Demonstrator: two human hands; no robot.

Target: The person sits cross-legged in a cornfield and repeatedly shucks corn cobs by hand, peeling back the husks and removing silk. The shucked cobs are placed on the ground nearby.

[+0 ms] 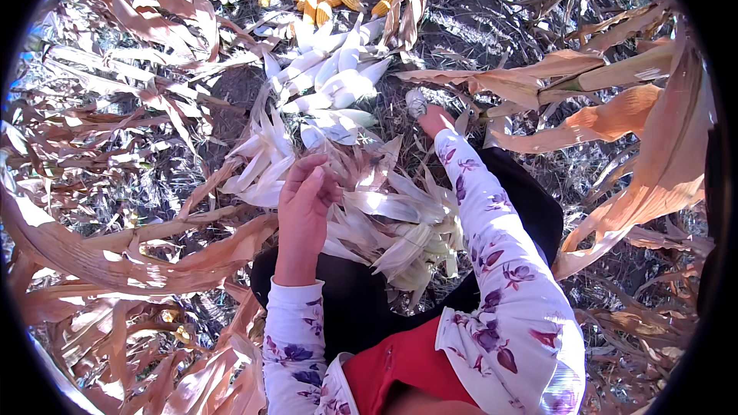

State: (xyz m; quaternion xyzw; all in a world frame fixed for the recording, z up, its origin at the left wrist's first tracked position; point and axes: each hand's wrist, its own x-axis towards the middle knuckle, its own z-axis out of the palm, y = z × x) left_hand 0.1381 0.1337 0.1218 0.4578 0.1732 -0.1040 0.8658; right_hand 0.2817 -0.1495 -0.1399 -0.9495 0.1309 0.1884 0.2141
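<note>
My left hand (307,196) is raised in front of me with loosely bent fingers, and nothing shows in it. Below and around it lie loose, pale corn husks (398,207). My right hand (433,120) reaches low to the ground, right of a pile of corn ears in white husks (340,83). A whitish thing or covering (415,102) shows at its fingers; glare hides whether it is held or worn. Beyond the pile, several bare yellow corn cobs (323,3) rest on the ground.
Dry corn stalks with broad leaves lean in from the right (622,121) and from the left (161,259). Dry leaf litter (167,178) covers the soil. My dark-clad knees (519,196) flank the loose husks.
</note>
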